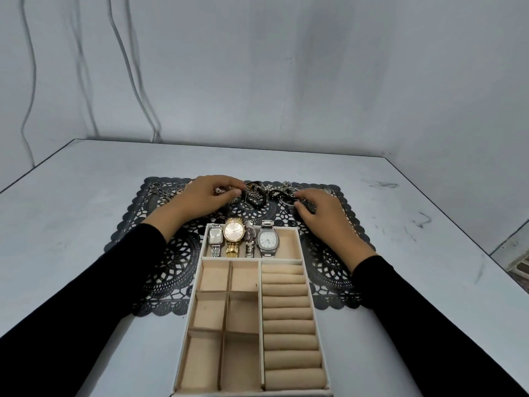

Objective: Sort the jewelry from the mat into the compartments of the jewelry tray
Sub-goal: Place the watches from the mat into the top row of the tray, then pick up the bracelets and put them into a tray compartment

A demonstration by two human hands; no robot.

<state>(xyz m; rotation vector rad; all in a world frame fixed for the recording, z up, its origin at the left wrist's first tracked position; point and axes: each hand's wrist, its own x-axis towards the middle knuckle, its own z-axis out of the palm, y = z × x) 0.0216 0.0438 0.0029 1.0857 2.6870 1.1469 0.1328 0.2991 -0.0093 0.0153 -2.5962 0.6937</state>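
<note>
A black lace mat (160,253) lies on the table. At the mat's far edge is a tangled pile of chains and bracelets (257,193). My left hand (206,197) reaches into the pile's left side, thumb and forefinger pinching a dark chain bracelet (248,193). From the right, my right hand (323,216) curls its fingertips and thumb round a silver hoop (289,199). The beige jewelry tray (307,270) sits on the near part of the mat. Its far compartment holds several watches, among them a gold one (234,233). The square compartments and ring rolls (287,313) hold nothing.
More silver pieces (163,190) lie at the mat's far left corner. The grey table (86,181) ends at a grey wall, and white cables (134,81) hang down at the back left. The table's right edge (486,253) drops off near my right forearm.
</note>
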